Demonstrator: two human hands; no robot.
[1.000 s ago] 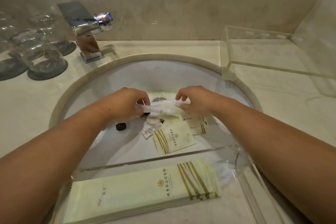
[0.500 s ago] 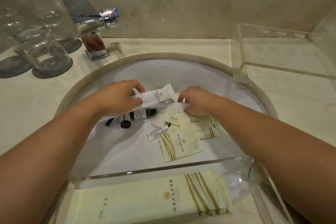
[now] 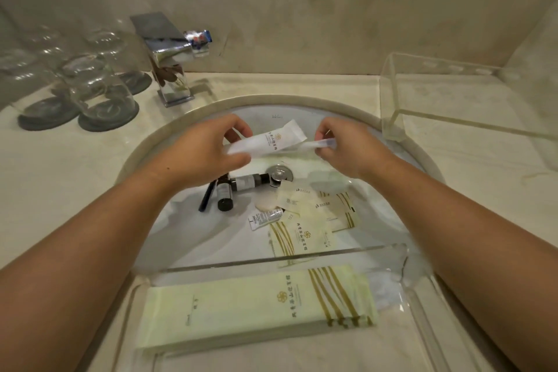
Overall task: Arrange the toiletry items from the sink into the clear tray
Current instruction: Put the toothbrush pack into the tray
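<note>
Our left hand [image 3: 208,154] grips one end of a white packet [image 3: 271,140] between thumb and curled fingers, holding it in the air above and just behind the drain [image 3: 280,174] of the sink [image 3: 184,229]. Our right hand [image 3: 347,151], to the right of the drain at about the same height, pinches a thin pale strip [image 3: 320,144] whose other end slips behind the white packet; we cannot tell what it is. The two hands are apart. Just left of the drain lie two dark bottles [image 3: 246,181], one reaching the drain's rim, with a dark stick [image 3: 206,196] beside them. In front of the drain sit a round soap [image 3: 267,204], a small sachet [image 3: 264,218] and overlapping cream packets [image 3: 302,235]. Further in front of the drain, across the sink's near edge, stands the clear tray [image 3: 229,263], with long cream packets [image 3: 256,305] lying flat in it.
</note>
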